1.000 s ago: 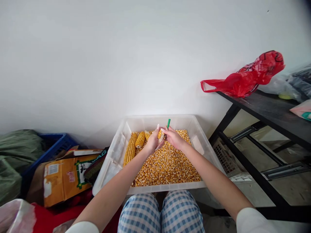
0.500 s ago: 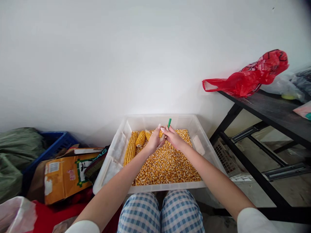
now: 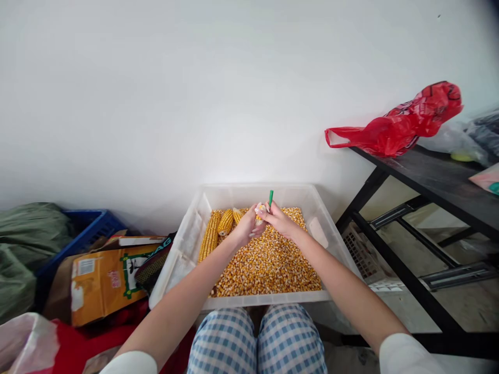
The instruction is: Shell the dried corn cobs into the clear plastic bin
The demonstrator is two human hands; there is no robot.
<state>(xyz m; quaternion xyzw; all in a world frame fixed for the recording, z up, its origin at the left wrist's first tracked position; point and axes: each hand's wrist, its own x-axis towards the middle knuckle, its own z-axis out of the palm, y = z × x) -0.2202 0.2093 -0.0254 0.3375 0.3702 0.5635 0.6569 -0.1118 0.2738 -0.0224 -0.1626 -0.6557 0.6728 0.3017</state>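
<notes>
Looking patchy yellow-white, corn cob (image 3: 259, 220) grasped by left fingers (image 3: 252, 212); right fingers (image 3: 275, 207) clasping green handle (image 3: 271, 197).

Left hand (image 3: 246, 228): holds partly bare corn cob (image 3: 259, 220) over plastic bin (image 3: 273, 299). Right hand (image 3: 281, 222): grips green stick (image 3: 271, 196) at cob. Loose kernels (image 3: 268, 265): inside bin. Whole cobs (image 3: 209, 239): bin's left side. Red bag (image 3: 405, 124): right of bin, on tabletop (image 3: 436, 171).

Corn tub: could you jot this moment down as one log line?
left hand: holding corn cob | right hand: green rod, held at cob | tub: loose kernels, ears along left side
</notes>
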